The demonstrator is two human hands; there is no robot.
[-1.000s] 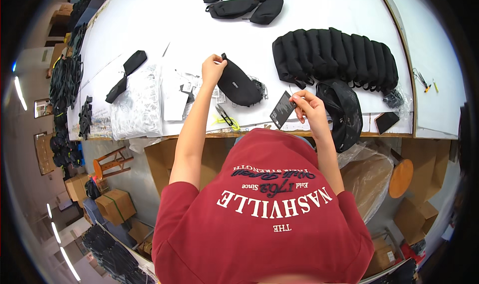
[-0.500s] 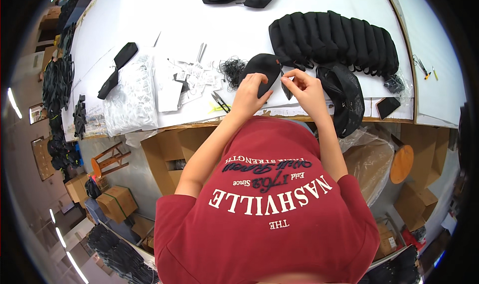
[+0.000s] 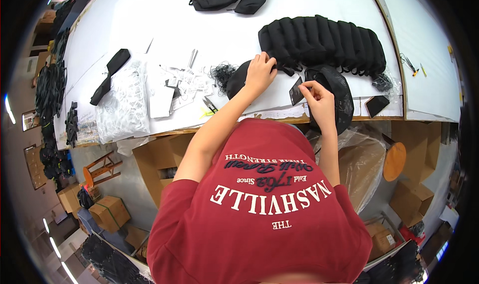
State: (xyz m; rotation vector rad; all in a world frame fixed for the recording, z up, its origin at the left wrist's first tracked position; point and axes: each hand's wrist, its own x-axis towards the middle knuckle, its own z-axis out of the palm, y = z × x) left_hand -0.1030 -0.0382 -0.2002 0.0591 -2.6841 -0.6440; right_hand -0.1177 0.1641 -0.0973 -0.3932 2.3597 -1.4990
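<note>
A black fabric pouch [image 3: 238,80] lies in front of me near the table's edge. My left hand [image 3: 260,73] is on its far right end, fingers bent and closed over the fabric; the fingertips are partly hidden. Between the thumb and fingers of my right hand [image 3: 319,98] is a small black tag [image 3: 296,91], held up off the table. Just beyond that hand, a dark, shiny rounded bag [image 3: 335,87] overhangs the front edge. Left of the pouch sits a tangle of thin black cords [image 3: 223,76].
Several black pouches [image 3: 324,42] stand in a row at back right, with more black pouches [image 3: 229,0] farther off. White paper tags [image 3: 187,87], thread snips [image 3: 210,104] and a clear plastic bag of tags [image 3: 122,104] are left. A phone [image 3: 376,105] lies right.
My left hand has shifted to the pouch's far end. My right hand has moved a little right and nearer me, and the black tag now shows its flat face.
</note>
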